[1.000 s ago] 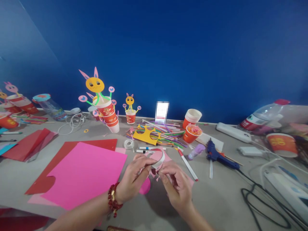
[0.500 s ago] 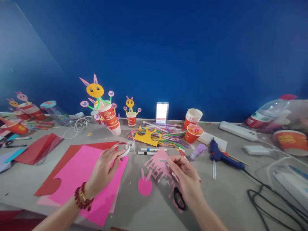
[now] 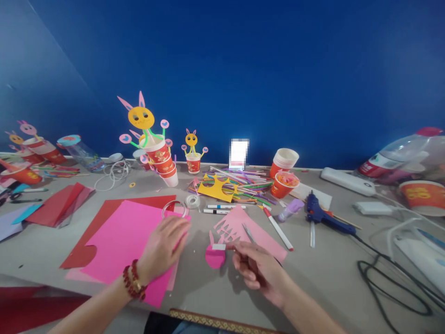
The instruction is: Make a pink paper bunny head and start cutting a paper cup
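Note:
My right hand (image 3: 260,269) holds a short whitish piece of tape (image 3: 219,247) out at its fingertip, fingers curled. The tape hangs over a hot-pink rabbit-head cutout (image 3: 215,259), covering part of it; whether they touch I cannot tell. My left hand (image 3: 165,250) is over the hot-pink sheet (image 3: 121,241), fingers slightly bent and seemingly holding nothing. Just beyond it is a large tape roll (image 3: 174,208), partly hidden by the hand. Scissors (image 3: 248,233) rest on a cut-up light-pink sheet (image 3: 267,239), their handles mostly hidden behind my right hand.
A smaller tape roll (image 3: 192,201), markers (image 3: 217,211) and a yellow cut sheet (image 3: 217,188) lie ahead. Stacked cups with a rabbit figure (image 3: 158,155) stand behind the papers. A blue glue gun (image 3: 327,218) with its black cord (image 3: 368,278) occupies the right.
My left hand has let go of the large tape roll and moved nearer and slightly right. My right hand has brought the tape left and down, over the rabbit-head cutout.

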Tool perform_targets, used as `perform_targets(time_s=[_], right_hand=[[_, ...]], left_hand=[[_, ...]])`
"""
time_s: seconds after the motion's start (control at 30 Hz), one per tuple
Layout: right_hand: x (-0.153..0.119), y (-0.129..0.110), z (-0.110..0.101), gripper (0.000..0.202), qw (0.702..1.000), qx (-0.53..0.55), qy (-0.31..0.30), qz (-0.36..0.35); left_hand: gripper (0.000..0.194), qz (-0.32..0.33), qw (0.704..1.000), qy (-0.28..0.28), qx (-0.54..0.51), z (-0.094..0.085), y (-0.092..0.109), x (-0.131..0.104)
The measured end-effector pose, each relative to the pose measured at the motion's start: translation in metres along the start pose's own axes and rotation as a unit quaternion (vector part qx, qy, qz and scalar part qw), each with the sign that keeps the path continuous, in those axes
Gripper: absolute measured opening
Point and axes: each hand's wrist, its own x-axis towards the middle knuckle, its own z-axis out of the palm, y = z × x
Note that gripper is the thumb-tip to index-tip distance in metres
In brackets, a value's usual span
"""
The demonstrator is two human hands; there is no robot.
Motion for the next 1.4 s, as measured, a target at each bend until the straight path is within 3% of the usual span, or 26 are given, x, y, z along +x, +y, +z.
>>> perform_targets(time_s=[0.07,0.17,0.37,0.53,1.13,1.4], right_hand=[[-0.003,0.009,0.001,0.025,0.999,0.012,0.006,0.03],[-0.005,0.017,0.003,0.021,0.998,0.025,0.012,0.051],[-0.004,0.021,0.006,0.025,0.997,0.034,0.023,0.068],[-0.002,0.021,0.006,0.015,0.995,0.049,0.032,0.076],[-0.001,0.022,0.011,0.018,0.995,0.02,0.059,0.074],[-0.004,0.021,0.011,0.024,0.995,0.004,0.063,0.076]], left_hand=[[0.031,0.102,0.993,-0.044,-0.052,0.001,0.019,-0.009],[0.029,0.139,0.982,-0.094,-0.085,0.007,0.038,-0.017],[0.034,0.127,0.981,-0.127,-0.074,0.012,0.044,-0.016],[0.033,0.119,0.979,-0.151,-0.072,0.012,0.044,-0.016],[0.035,0.148,0.978,-0.14,-0.054,0.014,0.041,-0.02],[0.031,0.155,0.972,-0.169,-0.047,0.012,0.043,-0.018]])
